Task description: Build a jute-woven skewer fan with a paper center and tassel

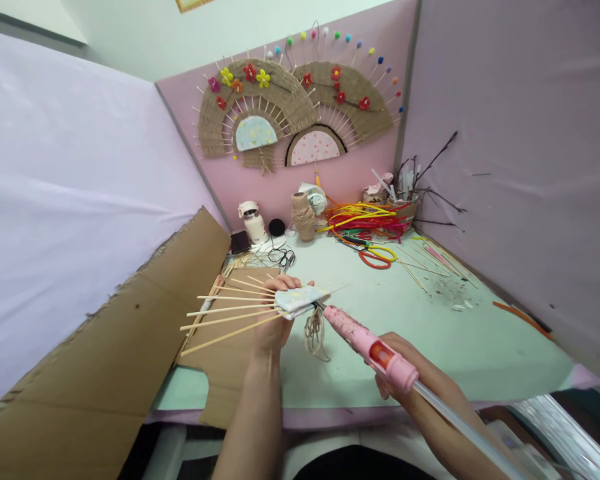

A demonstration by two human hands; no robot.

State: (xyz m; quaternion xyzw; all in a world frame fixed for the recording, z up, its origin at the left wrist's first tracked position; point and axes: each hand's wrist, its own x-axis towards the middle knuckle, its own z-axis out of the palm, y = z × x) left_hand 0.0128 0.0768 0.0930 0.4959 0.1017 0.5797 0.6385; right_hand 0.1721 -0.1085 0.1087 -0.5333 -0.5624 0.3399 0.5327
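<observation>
My left hand (279, 320) is closed around a small fan base (300, 300) covered in pale blue patterned cloth. Several thin wooden sticks (230, 312) spread out from it to the left. A loose bundle of twine (315, 333) hangs below its right end. My right hand (395, 367) grips a pink hot glue gun (363, 340), with a clear glue stick (460, 423) protruding from its back. The gun's nozzle is at the right end of the cloth piece; whether it touches cannot be made out. My right fingers are partly hidden behind the gun.
Cardboard sheets (125, 333) stand and lie at left. Behind are a white bottle (253, 223), a twine spool (303, 217), colourful pipe cleaners (365, 217) and scissors (377, 255). Loose sticks (415, 275) lie at right near a pot of twigs (405, 200). Two decorated fans (257, 100) hang behind.
</observation>
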